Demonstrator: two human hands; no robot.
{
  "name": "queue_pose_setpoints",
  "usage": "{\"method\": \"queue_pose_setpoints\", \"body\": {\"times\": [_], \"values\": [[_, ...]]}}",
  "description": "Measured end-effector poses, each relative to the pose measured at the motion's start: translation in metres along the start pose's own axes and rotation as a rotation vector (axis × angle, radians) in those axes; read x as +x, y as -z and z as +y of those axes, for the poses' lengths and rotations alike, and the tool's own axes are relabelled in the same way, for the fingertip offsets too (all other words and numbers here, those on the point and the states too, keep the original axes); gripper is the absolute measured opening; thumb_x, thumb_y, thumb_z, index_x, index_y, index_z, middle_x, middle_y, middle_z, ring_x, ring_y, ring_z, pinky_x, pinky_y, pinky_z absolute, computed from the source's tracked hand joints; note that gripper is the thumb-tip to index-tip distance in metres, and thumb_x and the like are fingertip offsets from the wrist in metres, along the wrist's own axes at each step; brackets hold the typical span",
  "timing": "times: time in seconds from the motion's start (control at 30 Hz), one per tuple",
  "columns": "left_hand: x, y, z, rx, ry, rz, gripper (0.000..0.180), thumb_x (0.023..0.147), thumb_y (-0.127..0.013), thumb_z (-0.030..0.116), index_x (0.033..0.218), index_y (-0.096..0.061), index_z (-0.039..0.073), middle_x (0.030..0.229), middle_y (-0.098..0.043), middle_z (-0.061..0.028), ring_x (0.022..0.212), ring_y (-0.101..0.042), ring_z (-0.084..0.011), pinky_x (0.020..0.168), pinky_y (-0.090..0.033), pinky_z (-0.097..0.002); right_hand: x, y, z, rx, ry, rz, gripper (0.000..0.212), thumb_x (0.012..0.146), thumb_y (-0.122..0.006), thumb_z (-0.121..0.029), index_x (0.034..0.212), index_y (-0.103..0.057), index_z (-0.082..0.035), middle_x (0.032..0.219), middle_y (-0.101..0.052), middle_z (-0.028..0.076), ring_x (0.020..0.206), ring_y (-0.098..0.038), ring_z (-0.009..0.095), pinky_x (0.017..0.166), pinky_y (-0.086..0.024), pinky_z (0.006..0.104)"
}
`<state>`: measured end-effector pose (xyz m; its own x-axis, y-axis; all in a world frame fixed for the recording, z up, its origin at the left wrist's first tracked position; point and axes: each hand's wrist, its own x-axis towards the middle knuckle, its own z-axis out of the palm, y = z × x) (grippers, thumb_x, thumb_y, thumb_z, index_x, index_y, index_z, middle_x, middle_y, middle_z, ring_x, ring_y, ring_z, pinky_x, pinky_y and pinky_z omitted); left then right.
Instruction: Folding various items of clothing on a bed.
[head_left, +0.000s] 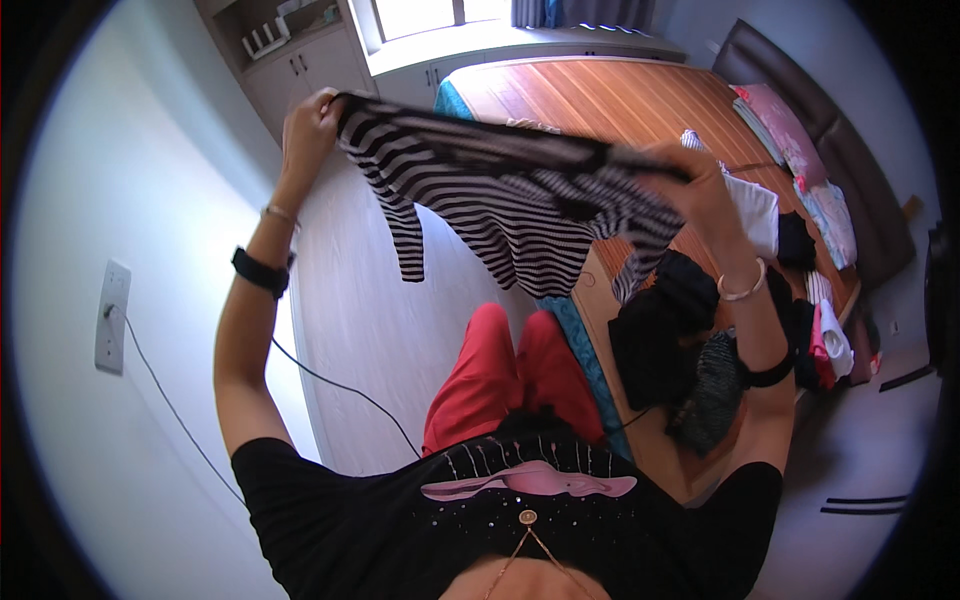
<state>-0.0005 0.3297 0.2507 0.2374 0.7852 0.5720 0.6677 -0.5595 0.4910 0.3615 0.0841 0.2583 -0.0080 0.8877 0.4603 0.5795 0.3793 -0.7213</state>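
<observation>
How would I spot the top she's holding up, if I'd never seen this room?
Start at the big wooden bed. In front of it, both hands, left hand and right hand, stretch one top in the air. It alone has black-and-white stripes; the clothes pile on the bed is mostly plain and dark.

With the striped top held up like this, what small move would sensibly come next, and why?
Probably lower the striped top flat onto the wooden bed surface. The left hand and right hand hold it stretched in the air, one sleeve dangling, with other clothes piled beside.
</observation>
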Motion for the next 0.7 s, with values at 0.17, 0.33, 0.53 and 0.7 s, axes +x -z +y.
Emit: {"method": "queue_pose_setpoints", "body": {"times": [0.17,0.33,0.53,0.7], "values": [[-0.028,-0.036,-0.016,-1.076,0.267,-0.122,0.020,0.097,-0.040,0.018,0.111,-0.049,0.007,0.104,-0.058,-0.0064,0.094,-0.060,-0.0164,0.075,-0.053,-0.0336,-0.008,-0.057,-0.043,0.049,0.485,-0.331,0.018,0.069,-0.073,-0.014,0.085,-0.070,-0.006,0.069,-0.056,0.005,0.062,-0.055,0.016,0.058,-0.043,0.0299],[-0.077,-0.030,0.071,-1.257,0.408,-0.328,0.024,0.095,-0.048,0.033,0.098,-0.048,0.010,0.090,-0.051,0.0002,0.087,-0.052,-0.0104,0.077,-0.046,-0.0246,0.019,-0.112,-0.034,0.045,0.679,0.176,0.015,0.066,-0.072,-0.008,0.080,-0.067,-0.009,0.088,-0.059,0.002,0.069,-0.062,0.019,0.060,-0.050,0.0289],[-0.110,-0.018,0.090,-1.055,0.206,-0.516,0.035,0.091,-0.043,0.024,0.116,-0.045,-0.001,0.107,-0.054,-0.0099,0.100,-0.054,-0.0166,0.086,-0.046,-0.0296,0.013,-0.147,-0.031,0.077,0.358,0.272,0.025,0.070,-0.072,-0.030,0.084,-0.063,-0.011,0.084,-0.063,0.004,0.072,-0.065,0.025,0.062,-0.051,0.0366],[-0.127,-0.022,0.117,-1.465,0.211,-0.726,0.077,0.082,-0.056,0.035,0.137,-0.022,-0.005,0.128,-0.042,-0.0157,0.121,-0.042,-0.0245,0.100,-0.037,-0.0355,0.006,-0.144,-0.017,-0.192,0.212,0.272,0.032,0.072,-0.070,-0.036,0.078,-0.064,-0.005,0.065,-0.063,0.009,0.063,-0.065,0.027,0.057,-0.050,0.0372]]}}
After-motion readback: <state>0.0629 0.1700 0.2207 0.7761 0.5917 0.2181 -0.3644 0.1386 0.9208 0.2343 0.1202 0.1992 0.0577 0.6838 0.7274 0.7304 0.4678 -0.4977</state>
